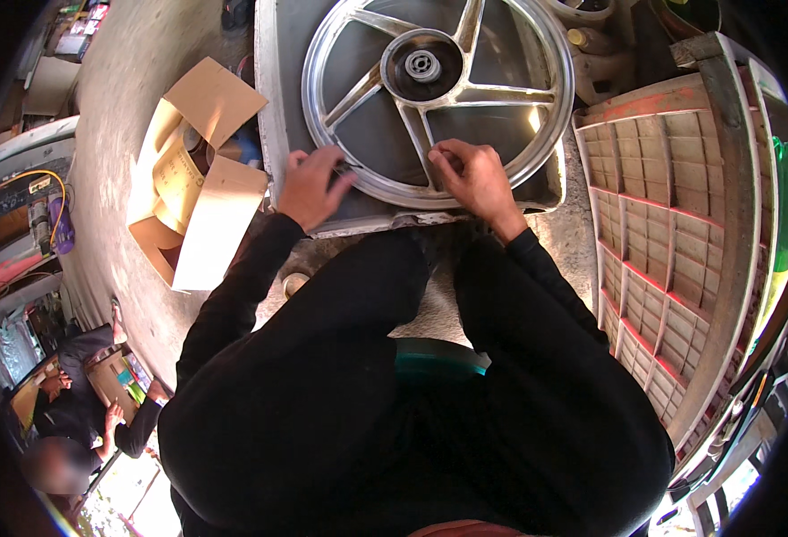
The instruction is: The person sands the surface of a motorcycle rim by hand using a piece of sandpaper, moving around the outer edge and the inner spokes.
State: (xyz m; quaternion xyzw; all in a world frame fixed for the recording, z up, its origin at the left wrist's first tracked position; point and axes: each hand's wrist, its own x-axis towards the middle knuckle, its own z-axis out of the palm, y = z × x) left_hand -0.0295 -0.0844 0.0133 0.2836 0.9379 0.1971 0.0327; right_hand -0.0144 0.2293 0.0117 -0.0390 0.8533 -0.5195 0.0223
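Observation:
A silver spoked alloy wheel (508,95) lies flat in a shallow grey tray (271,116), its hub facing up. My left hand (313,190) is at the near left of the rim, slightly blurred, fingers curled in around a small dark thing that I cannot make out. At the near right, my right hand (479,183) is closed beside the lowest spoke, just above the rim. Its thumb and fingertips are pinched together, and whatever lies between them is hidden.
An opened cardboard box (224,210) with a yellowish roll inside stands left of the tray. A wooden-framed panel with red-edged cells (653,215) leans at the right. Between my knees shows a teal curved edge (438,356). Another person (72,403) sits far left near shelves.

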